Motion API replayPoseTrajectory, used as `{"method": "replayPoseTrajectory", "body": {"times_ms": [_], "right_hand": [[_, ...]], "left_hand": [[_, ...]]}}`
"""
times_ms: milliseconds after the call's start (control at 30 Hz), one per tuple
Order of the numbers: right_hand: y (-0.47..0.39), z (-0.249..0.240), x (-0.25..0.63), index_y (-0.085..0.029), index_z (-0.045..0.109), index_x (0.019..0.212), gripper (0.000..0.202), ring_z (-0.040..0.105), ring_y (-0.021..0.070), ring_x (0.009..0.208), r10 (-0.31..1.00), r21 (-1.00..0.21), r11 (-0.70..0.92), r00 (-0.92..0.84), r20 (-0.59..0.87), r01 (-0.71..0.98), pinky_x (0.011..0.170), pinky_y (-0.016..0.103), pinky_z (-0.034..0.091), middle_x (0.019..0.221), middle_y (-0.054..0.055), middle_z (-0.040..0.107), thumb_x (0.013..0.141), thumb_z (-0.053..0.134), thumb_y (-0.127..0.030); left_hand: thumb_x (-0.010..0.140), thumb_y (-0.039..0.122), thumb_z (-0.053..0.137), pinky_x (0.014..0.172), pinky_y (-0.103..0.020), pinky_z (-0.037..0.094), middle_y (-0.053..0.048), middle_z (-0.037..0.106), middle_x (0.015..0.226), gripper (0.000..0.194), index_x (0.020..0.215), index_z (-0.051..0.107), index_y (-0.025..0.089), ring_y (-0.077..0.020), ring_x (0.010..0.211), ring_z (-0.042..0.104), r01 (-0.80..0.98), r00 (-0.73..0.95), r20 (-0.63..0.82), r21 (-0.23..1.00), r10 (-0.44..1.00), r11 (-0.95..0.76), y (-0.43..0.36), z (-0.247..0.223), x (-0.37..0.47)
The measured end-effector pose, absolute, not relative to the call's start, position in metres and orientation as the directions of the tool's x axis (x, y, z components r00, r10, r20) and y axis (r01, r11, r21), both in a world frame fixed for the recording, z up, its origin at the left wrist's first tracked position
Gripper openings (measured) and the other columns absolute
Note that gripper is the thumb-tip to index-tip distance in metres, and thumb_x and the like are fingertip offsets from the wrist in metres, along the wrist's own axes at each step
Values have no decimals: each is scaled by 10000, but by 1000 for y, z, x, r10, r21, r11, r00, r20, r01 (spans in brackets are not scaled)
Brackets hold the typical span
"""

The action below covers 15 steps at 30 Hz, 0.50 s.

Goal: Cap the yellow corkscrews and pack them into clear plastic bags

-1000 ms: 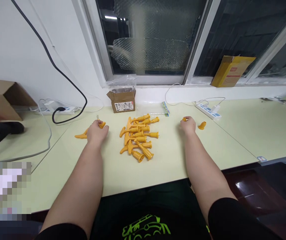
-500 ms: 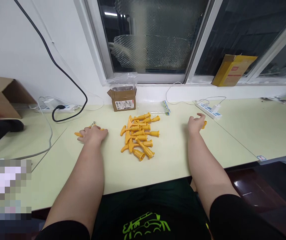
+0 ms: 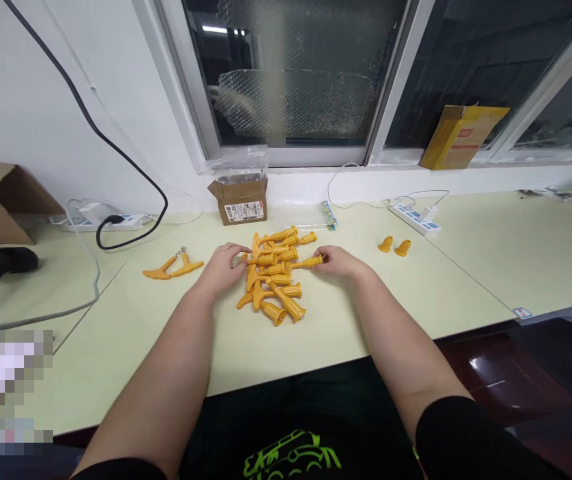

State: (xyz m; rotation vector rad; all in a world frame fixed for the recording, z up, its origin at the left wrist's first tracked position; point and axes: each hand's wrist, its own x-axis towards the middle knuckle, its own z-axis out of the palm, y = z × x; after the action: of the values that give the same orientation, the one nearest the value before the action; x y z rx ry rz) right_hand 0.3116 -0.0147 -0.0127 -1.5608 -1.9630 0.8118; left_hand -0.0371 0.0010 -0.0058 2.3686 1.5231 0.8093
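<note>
A pile of several yellow corkscrews with T-shaped handles and ribbed bell sleeves lies between my hands. My left hand is at the pile's left side, thumb and fingers closed round a corkscrew handle. On the right, my right hand pinches the bell end of a corkscrew. I cannot tell whether both hands hold the same corkscrew. Left of my left hand lie two T-handles with metal spirals. Two loose yellow bell sleeves stand beyond my right hand.
Behind the pile stand an open brown carton and a clear plastic bag. Power strips with cables sit at the back left and back right. A black cable hangs at the left. A yellow carton leans on the window.
Both hands have moved inward to the pile. The left has let go of the T-handles on the left, and the right has let go of a bell sleeve. Each now grips at the pile.
</note>
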Motion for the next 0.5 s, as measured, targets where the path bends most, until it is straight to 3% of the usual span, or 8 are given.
{"method": "replayPoseTrajectory", "body": {"times_ms": [133, 233, 333, 433, 500], "right_hand": [[-13, -1, 338, -196, 666, 879, 294, 512, 123, 633, 985, -877, 143, -149, 82, 460, 585, 246, 409, 711, -42, 598, 702, 780, -402], [-10, 4, 338, -218, 588, 837, 334, 431, 101, 529, 984, -958, 149, 56, 167, 244, 492, 237, 343, 642, -57, 547, 731, 765, -481], [-8, 6, 322, -254, 462, 800, 396, 398, 94, 456, 960, -989, 145, 247, 133, -31, 432, 229, 297, 567, -85, 476, 722, 759, -504], [-12, 8, 299, -260, 431, 823, 400, 518, 119, 481, 993, -970, 44, 115, 16, -239, 425, 213, 336, 546, -84, 490, 703, 748, -473], [-18, 9, 284, -252, 459, 851, 371, 606, 139, 545, 998, -959, -43, -46, -31, -279, 438, 204, 371, 586, -55, 574, 701, 743, -439]], "left_hand": [[885, 329, 558, 1047, -433, 452, -97, 695, 1158, 301, 1117, 721, 229, -302, 1127, 621, 741, 318, 320, 504, 893, -444, 0, -7, -33], [885, 323, 563, 1024, -420, 470, -87, 699, 1153, 280, 1102, 716, 234, -295, 1122, 630, 714, 323, 334, 527, 885, -460, -4, -4, -29], [892, 318, 566, 1041, -421, 467, -82, 701, 1161, 269, 1107, 704, 232, -290, 1150, 627, 662, 339, 405, 538, 849, -521, -11, 2, -20], [890, 342, 618, 1072, -424, 459, -79, 691, 1214, 304, 1169, 684, 240, -286, 1184, 619, 565, 384, 468, 562, 796, -603, -22, 9, -6], [879, 365, 666, 1105, -427, 444, -80, 672, 1274, 360, 1219, 664, 249, -289, 1225, 603, 488, 418, 496, 584, 761, -649, -30, 13, 4]]}}
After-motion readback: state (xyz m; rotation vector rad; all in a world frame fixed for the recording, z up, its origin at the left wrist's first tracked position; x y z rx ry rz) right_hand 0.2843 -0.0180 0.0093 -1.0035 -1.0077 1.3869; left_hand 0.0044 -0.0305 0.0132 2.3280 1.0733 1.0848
